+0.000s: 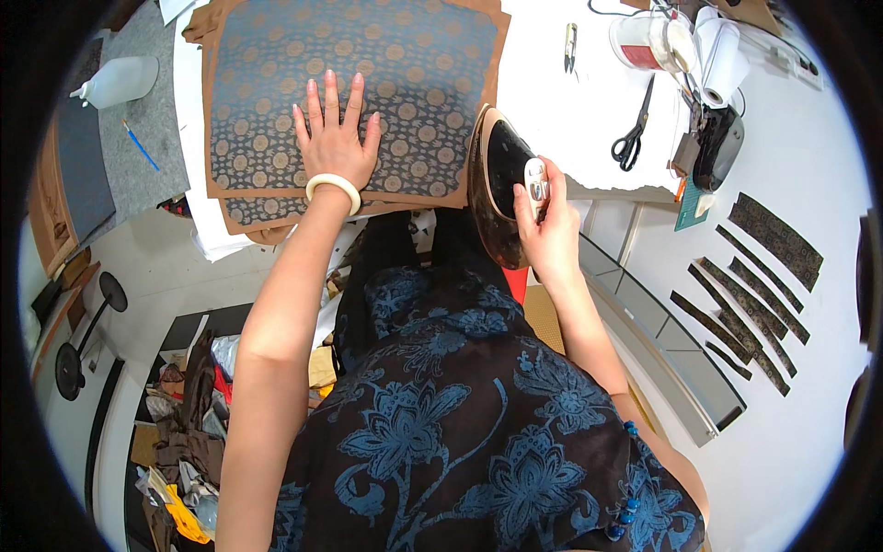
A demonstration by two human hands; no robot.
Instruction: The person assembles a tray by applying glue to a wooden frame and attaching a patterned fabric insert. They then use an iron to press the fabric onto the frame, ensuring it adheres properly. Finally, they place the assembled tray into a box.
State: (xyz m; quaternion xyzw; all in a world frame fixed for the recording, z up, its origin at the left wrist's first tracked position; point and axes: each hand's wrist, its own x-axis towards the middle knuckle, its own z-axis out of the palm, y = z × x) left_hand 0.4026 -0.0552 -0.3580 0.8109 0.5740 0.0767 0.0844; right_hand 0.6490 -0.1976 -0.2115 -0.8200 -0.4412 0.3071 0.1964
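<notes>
My left hand (340, 147) lies flat with fingers spread on a dark patterned fabric piece (423, 129) with round tan motifs and a plain brown border. Beneath it, more brown-edged layers show along the near and left sides. A pale bangle (334, 191) circles my left wrist. At the fabric's near right corner, my right hand (550, 225) is closed around the pale handle of what looks like a clothes iron (501, 175). Its glossy dark brown body is tilted, with the pointed end away from me. I cannot tell whether it touches the fabric.
Black scissors (629, 143) and a small cutter (570, 48) lie on the white table (533, 74) to the right. Dark patterned strips (750, 313) rest farther right. At left are a squeeze bottle (120, 81) and a blue brush (141, 145). Scraps fill a bin (184, 432) below.
</notes>
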